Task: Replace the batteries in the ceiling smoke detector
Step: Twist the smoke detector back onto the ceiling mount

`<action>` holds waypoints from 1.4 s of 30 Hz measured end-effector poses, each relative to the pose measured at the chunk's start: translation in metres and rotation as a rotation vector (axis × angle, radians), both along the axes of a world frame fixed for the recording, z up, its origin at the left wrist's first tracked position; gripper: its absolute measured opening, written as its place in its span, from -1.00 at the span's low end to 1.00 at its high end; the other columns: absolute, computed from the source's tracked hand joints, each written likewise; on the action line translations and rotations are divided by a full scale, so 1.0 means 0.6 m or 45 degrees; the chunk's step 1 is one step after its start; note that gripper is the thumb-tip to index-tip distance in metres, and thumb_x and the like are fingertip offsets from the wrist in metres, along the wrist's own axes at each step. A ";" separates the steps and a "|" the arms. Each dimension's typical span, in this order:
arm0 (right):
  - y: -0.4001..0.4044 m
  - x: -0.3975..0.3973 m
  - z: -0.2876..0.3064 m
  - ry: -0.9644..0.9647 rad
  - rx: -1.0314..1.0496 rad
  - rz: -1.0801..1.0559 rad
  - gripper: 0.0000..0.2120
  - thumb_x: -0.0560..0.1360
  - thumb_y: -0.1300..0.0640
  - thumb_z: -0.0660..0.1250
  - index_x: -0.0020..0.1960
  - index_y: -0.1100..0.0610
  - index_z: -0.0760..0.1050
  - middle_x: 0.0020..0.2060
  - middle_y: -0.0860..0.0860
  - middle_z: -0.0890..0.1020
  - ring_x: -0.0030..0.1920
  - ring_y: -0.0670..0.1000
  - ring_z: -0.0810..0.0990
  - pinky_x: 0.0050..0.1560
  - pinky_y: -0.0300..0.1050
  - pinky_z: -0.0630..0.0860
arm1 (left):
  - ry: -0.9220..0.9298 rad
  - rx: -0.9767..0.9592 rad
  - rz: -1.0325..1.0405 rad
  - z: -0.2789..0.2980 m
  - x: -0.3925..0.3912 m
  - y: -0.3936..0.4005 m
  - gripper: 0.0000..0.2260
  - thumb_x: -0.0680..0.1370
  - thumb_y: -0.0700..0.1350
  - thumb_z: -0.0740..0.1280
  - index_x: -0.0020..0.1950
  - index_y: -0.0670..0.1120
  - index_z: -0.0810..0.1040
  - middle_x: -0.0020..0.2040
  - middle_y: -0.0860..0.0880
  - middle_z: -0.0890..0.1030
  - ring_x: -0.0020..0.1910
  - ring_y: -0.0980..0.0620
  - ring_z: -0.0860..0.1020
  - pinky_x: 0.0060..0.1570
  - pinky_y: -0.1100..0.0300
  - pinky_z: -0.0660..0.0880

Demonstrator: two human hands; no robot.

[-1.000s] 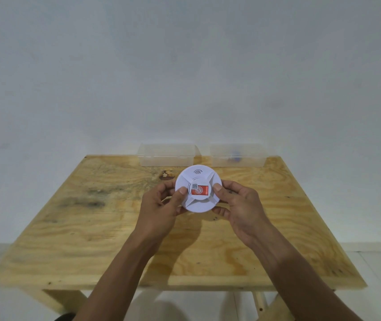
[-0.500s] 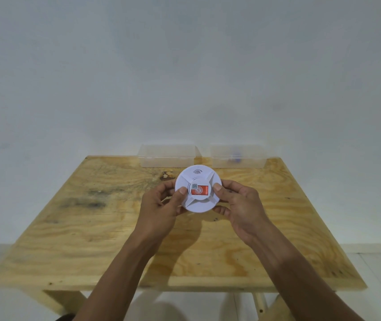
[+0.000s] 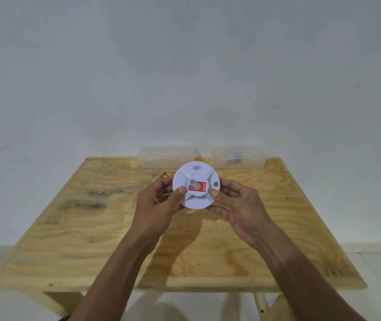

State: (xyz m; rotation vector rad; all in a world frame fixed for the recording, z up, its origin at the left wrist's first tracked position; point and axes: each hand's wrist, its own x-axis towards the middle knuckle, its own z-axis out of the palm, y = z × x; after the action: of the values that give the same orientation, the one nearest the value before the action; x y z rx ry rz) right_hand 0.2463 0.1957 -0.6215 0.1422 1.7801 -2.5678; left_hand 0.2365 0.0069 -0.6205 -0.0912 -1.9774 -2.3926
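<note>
A round white smoke detector (image 3: 196, 174) with a red label and a small code sticker at its centre is held above the wooden table (image 3: 92, 228), its face turned toward me. My left hand (image 3: 159, 205) grips its left rim with the thumb on the face. My right hand (image 3: 240, 205) grips the right rim, thumb on the lower right of the face. A small round button shows near the right edge. The back of the detector is hidden.
Two clear plastic boxes stand at the table's far edge: the left box (image 3: 168, 156) looks empty, the right box (image 3: 238, 156) holds a small dark blue item. A plain white wall rises behind. Light floor shows around the table.
The detector has turned slightly clockwise between my hands, and a round button near its right edge has come into view. Both thumbs sit lower on the face.
</note>
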 end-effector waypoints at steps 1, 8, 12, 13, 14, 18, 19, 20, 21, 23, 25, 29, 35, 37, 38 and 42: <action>0.000 0.000 0.000 -0.002 0.000 -0.003 -0.69 0.46 0.35 0.44 0.20 0.27 0.58 0.05 0.21 0.71 0.05 0.18 0.72 0.00 0.06 0.64 | 0.001 0.000 -0.005 -0.001 0.000 0.000 -0.81 0.56 -0.28 0.41 0.15 -0.11 0.66 0.02 -0.09 0.74 -0.02 -0.05 0.72 -0.06 0.10 0.68; 0.001 0.002 0.001 -0.007 -0.007 -0.001 -0.68 0.46 0.37 0.44 0.20 0.27 0.58 0.04 0.20 0.71 0.02 0.16 0.72 -0.09 -0.01 0.64 | 0.016 0.012 -0.007 -0.005 0.000 0.001 -0.78 0.56 -0.28 0.42 0.18 -0.10 0.66 0.04 -0.11 0.75 0.06 -0.13 0.71 -0.01 0.03 0.68; 0.002 0.002 0.000 -0.009 -0.013 -0.002 -0.68 0.46 0.36 0.44 0.20 0.27 0.58 0.04 0.19 0.71 0.01 0.14 0.73 -0.11 -0.04 0.64 | 0.011 0.014 -0.007 -0.006 -0.001 0.002 -0.77 0.55 -0.28 0.42 0.18 -0.09 0.66 0.04 -0.12 0.75 0.08 -0.15 0.71 0.02 -0.01 0.68; 0.002 0.002 0.000 -0.007 -0.012 -0.002 -0.68 0.46 0.36 0.44 0.20 0.27 0.58 0.03 0.18 0.72 0.01 0.14 0.73 -0.11 -0.04 0.65 | 0.011 0.009 -0.006 -0.007 -0.002 0.002 -0.78 0.55 -0.28 0.42 0.17 -0.08 0.66 0.05 -0.12 0.75 0.08 -0.15 0.71 0.03 -0.02 0.68; 0.002 0.003 0.000 -0.006 -0.008 -0.004 -0.68 0.46 0.35 0.44 0.20 0.27 0.58 0.03 0.18 0.72 0.01 0.14 0.73 -0.11 -0.03 0.65 | 0.012 0.005 -0.006 -0.008 -0.002 0.002 -0.78 0.55 -0.28 0.43 0.17 -0.08 0.66 0.05 -0.13 0.75 0.08 -0.15 0.71 0.03 -0.02 0.68; 0.001 0.003 0.000 -0.010 -0.009 -0.005 -0.67 0.45 0.35 0.45 0.21 0.27 0.58 0.03 0.18 0.72 0.01 0.15 0.73 -0.09 -0.02 0.65 | 0.001 0.003 -0.004 -0.010 -0.002 0.001 -0.77 0.55 -0.28 0.43 0.20 -0.12 0.65 0.06 -0.17 0.74 0.05 -0.14 0.72 0.02 -0.02 0.68; 0.001 0.003 -0.001 -0.013 -0.011 -0.007 -0.67 0.45 0.35 0.45 0.21 0.27 0.57 0.04 0.18 0.72 0.02 0.15 0.73 -0.10 -0.02 0.65 | -0.001 0.002 -0.002 -0.010 -0.003 0.001 -0.76 0.55 -0.28 0.43 0.21 -0.13 0.64 0.06 -0.18 0.73 0.05 -0.14 0.72 0.02 -0.02 0.68; 0.001 0.003 -0.001 -0.015 -0.013 -0.009 -0.66 0.45 0.35 0.45 0.22 0.27 0.57 0.05 0.19 0.72 0.02 0.16 0.73 -0.10 -0.02 0.64 | -0.003 0.000 0.000 -0.010 -0.003 0.001 -0.76 0.55 -0.28 0.43 0.21 -0.14 0.64 0.06 -0.18 0.73 0.05 -0.14 0.72 0.02 -0.01 0.68; 0.001 0.003 -0.001 -0.016 -0.013 -0.011 -0.66 0.45 0.35 0.45 0.22 0.27 0.57 0.05 0.19 0.72 0.03 0.16 0.73 -0.10 -0.02 0.64 | -0.003 0.000 0.001 -0.010 -0.003 0.001 -0.76 0.55 -0.28 0.43 0.21 -0.14 0.64 0.06 -0.18 0.73 0.05 -0.14 0.72 0.01 0.00 0.68; 0.001 0.002 -0.001 -0.016 -0.010 -0.011 -0.66 0.45 0.35 0.46 0.22 0.27 0.57 0.06 0.20 0.71 0.03 0.16 0.72 -0.09 -0.02 0.64 | -0.001 0.001 0.000 -0.010 -0.003 0.001 -0.76 0.55 -0.28 0.43 0.21 -0.13 0.64 0.07 -0.16 0.74 0.06 -0.15 0.72 0.00 0.01 0.68; 0.001 0.002 -0.001 -0.016 -0.011 -0.011 -0.66 0.44 0.35 0.46 0.22 0.27 0.58 0.06 0.20 0.71 0.03 0.17 0.72 -0.08 0.00 0.64 | -0.001 0.002 0.000 -0.010 -0.003 0.001 -0.76 0.55 -0.27 0.43 0.22 -0.14 0.64 0.08 -0.17 0.73 0.07 -0.16 0.72 0.01 0.00 0.68; 0.001 0.002 0.000 -0.019 -0.006 -0.012 -0.67 0.45 0.35 0.46 0.21 0.26 0.58 0.05 0.19 0.72 0.03 0.17 0.72 -0.05 0.03 0.64 | 0.004 -0.006 0.000 -0.010 -0.003 0.002 -0.78 0.56 -0.27 0.42 0.19 -0.12 0.65 0.07 -0.17 0.73 0.07 -0.15 0.72 0.01 0.01 0.68; 0.002 0.003 0.000 -0.022 -0.005 -0.014 -0.67 0.45 0.36 0.46 0.21 0.26 0.58 0.06 0.21 0.71 0.05 0.18 0.72 -0.02 0.05 0.65 | -0.001 0.004 -0.005 -0.008 -0.001 0.002 -0.77 0.56 -0.28 0.42 0.21 -0.15 0.65 0.07 -0.16 0.74 0.08 -0.17 0.71 0.02 0.01 0.68; 0.002 0.003 0.001 -0.020 -0.003 -0.014 -0.67 0.45 0.36 0.46 0.20 0.26 0.58 0.06 0.21 0.71 0.04 0.18 0.72 -0.02 0.06 0.65 | -0.004 0.005 -0.007 -0.007 0.000 0.002 -0.77 0.56 -0.28 0.42 0.21 -0.14 0.65 0.07 -0.15 0.74 0.09 -0.17 0.71 0.04 -0.03 0.68; 0.002 0.003 0.002 -0.018 -0.003 -0.012 -0.68 0.45 0.36 0.45 0.19 0.26 0.59 0.06 0.21 0.71 0.04 0.18 0.72 -0.02 0.06 0.65 | -0.005 0.005 -0.008 -0.006 0.000 0.002 -0.77 0.56 -0.28 0.42 0.20 -0.14 0.65 0.08 -0.14 0.74 0.09 -0.17 0.71 0.05 -0.03 0.67; 0.002 0.003 0.004 -0.019 -0.007 -0.008 -0.68 0.45 0.36 0.45 0.19 0.26 0.58 0.06 0.21 0.71 0.05 0.18 0.72 0.01 0.08 0.64 | 0.000 0.006 -0.009 -0.004 0.000 0.002 -0.78 0.56 -0.28 0.42 0.18 -0.11 0.65 0.08 -0.13 0.74 0.08 -0.15 0.71 0.02 0.01 0.68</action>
State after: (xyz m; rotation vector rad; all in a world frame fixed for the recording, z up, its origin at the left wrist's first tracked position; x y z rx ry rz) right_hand 0.2481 0.1970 -0.6191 0.1660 1.7703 -2.5688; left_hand 0.2367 0.0082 -0.6231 -0.0981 -1.9746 -2.4021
